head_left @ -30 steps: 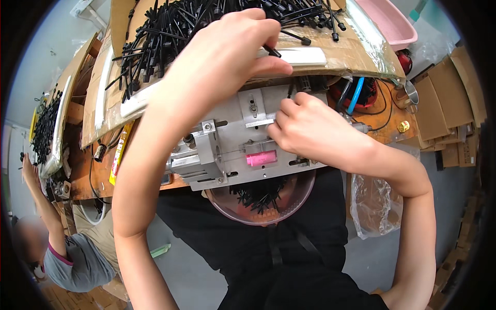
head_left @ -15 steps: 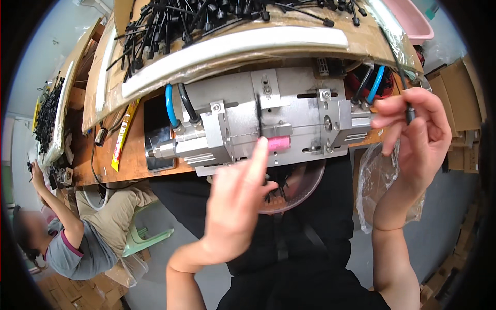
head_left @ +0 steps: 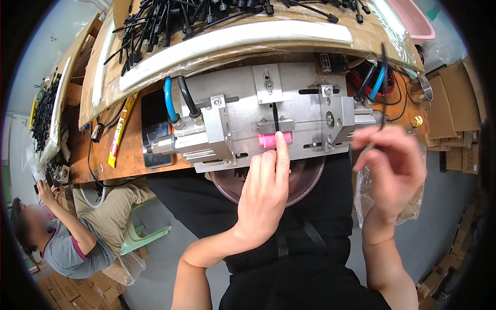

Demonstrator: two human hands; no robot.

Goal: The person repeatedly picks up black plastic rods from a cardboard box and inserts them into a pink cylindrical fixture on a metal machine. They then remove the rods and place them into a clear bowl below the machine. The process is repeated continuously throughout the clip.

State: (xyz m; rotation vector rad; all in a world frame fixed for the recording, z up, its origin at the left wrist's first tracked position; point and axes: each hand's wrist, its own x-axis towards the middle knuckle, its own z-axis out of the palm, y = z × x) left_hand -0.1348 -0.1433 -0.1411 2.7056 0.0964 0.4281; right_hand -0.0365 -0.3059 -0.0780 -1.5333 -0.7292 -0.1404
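A metal clamping jig [head_left: 302,124] with opposed cylinders lies in front of me. In its middle a thin black rod [head_left: 275,116] points away from me, its near end over a pink block [head_left: 267,140]. My left hand [head_left: 263,201] rests its stretched index finger on the rod's near end at that block; the other fingers are extended and hold nothing. To the jig's right, my right hand [head_left: 395,170], smeared by motion, pinches another thin black rod [head_left: 383,77], which stands up from the fingers.
Several black rods with knobbed ends [head_left: 206,15] lie on the cardboard tray [head_left: 217,62] behind the jig. A round tub [head_left: 305,188] sits below the jig's front edge. At left are a phone [head_left: 156,129] and a yellow packet [head_left: 123,134]; farther left sits a co-worker [head_left: 77,243].
My left hand has moved right and forward, and the rod in the jig now lies at the pink block under its index finger. My right hand has shifted left and down with its rod.
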